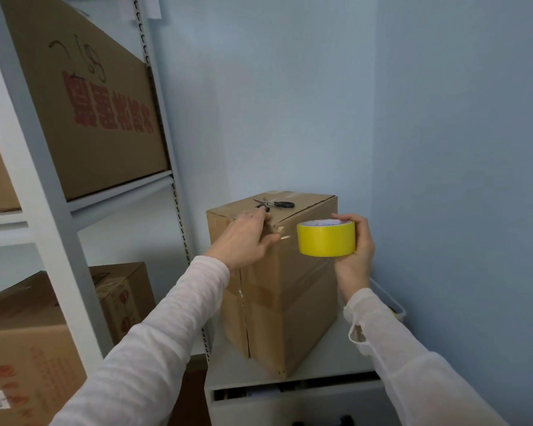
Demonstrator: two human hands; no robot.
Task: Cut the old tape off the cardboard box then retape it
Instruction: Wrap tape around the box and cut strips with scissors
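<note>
A tall brown cardboard box (pixel 296 302) stands on a white cabinet. Clear tape runs along its top seam and down its near corner. Black-handled scissors (pixel 274 204) lie on the box's top. My left hand (pixel 243 238) rests flat on the box's upper near corner, fingers spread, holding nothing. To the right of the box, my right hand (pixel 357 241) holds a roll of yellow tape (pixel 326 238) level with the box's top edge, clear of the box.
The white cabinet (pixel 326 358) has a drawer slightly open below the box. A grey metal shelving rack (pixel 166 149) at left carries several cardboard boxes (pixel 83 96). Blue walls close in behind and to the right. A white container (pixel 391 302) sits behind my right forearm.
</note>
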